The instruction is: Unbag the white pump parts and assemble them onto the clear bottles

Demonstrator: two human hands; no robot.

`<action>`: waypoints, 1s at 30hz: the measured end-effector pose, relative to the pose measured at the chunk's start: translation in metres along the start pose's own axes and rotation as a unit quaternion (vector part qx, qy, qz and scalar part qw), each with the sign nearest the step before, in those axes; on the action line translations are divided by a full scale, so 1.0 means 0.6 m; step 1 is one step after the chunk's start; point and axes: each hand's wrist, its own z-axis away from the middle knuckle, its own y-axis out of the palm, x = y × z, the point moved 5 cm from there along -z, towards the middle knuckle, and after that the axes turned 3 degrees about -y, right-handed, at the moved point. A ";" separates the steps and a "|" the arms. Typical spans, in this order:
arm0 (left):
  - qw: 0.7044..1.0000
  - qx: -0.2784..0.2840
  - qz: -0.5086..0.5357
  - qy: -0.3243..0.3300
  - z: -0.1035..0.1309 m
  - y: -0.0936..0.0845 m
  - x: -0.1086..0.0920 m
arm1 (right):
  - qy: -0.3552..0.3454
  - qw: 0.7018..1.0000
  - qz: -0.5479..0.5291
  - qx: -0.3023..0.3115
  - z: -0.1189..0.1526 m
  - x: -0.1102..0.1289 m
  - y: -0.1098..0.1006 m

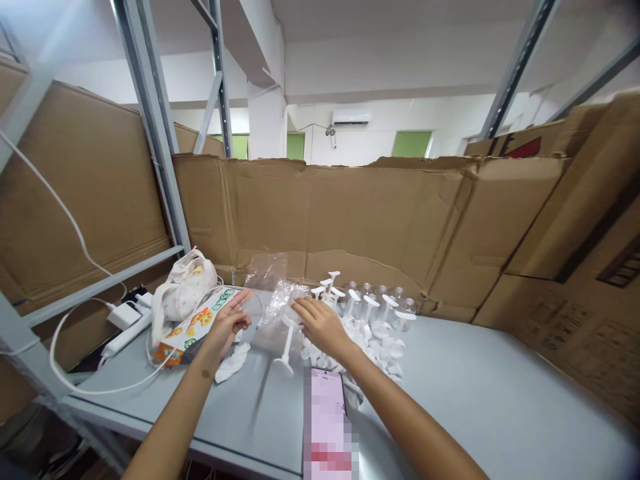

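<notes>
My left hand [227, 330] is raised beside the orange-and-white box, its index finger stretched out and its other fingers loosely bent, with nothing visible in it. The fingertips of my right hand [320, 325] close on the upper end of a white stemmed piece [287, 348], which hangs tilted with its round foot downward. Clear plastic bags [280, 313] lie just behind it. A pile of white parts [383, 347] spreads under and to the right of my right hand, with several stemmed pieces upright. Small clear bottles [409, 307] stand behind the pile.
A phone [327, 407] lies near the front of the grey table [465, 387]. At left are the box [200, 323], crumpled tissue [233, 363], a cloth bag [185, 290], a power strip [125, 337] and a looping white cable. Cardboard [350, 220] walls the back and sides.
</notes>
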 end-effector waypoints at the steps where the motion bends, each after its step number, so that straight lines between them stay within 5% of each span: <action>1: 1.000 0.000 -0.008 -0.014 -0.003 0.001 0.006 | 0.008 0.999 -0.015 -0.027 0.007 -0.004 -0.022; 4: 0.996 0.014 -0.046 -0.072 -0.012 0.010 0.025 | 0.035 0.993 -0.070 -0.093 0.038 -0.018 -0.087; 8: 0.983 0.069 -0.124 -0.117 -0.023 0.029 0.047 | 0.152 0.969 -0.099 -0.167 0.092 -0.045 -0.157; 12: 0.950 0.046 -0.302 -0.067 -0.031 0.035 0.062 | 0.232 0.943 -0.109 -0.212 0.135 -0.065 -0.201; 16: 0.836 0.001 -0.548 0.025 -0.017 0.052 0.055 | 0.266 0.929 -0.112 -0.233 0.160 -0.077 -0.219; 19: 0.731 0.013 -0.682 0.011 -0.002 0.070 0.050 | 0.280 0.919 -0.124 -0.247 0.171 -0.082 -0.219; 22: 0.670 0.042 -0.741 0.007 0.006 0.086 0.043 | 0.309 0.901 -0.163 -0.257 0.182 -0.089 -0.208; 26: 0.625 0.051 -0.779 0.010 0.004 0.096 0.035 | 0.350 0.827 -0.304 -0.317 0.201 -0.102 -0.190; 30: 0.618 -0.085 -0.777 0.081 0.011 0.110 -0.003 | 0.376 0.702 -0.521 -0.307 0.207 -0.105 -0.161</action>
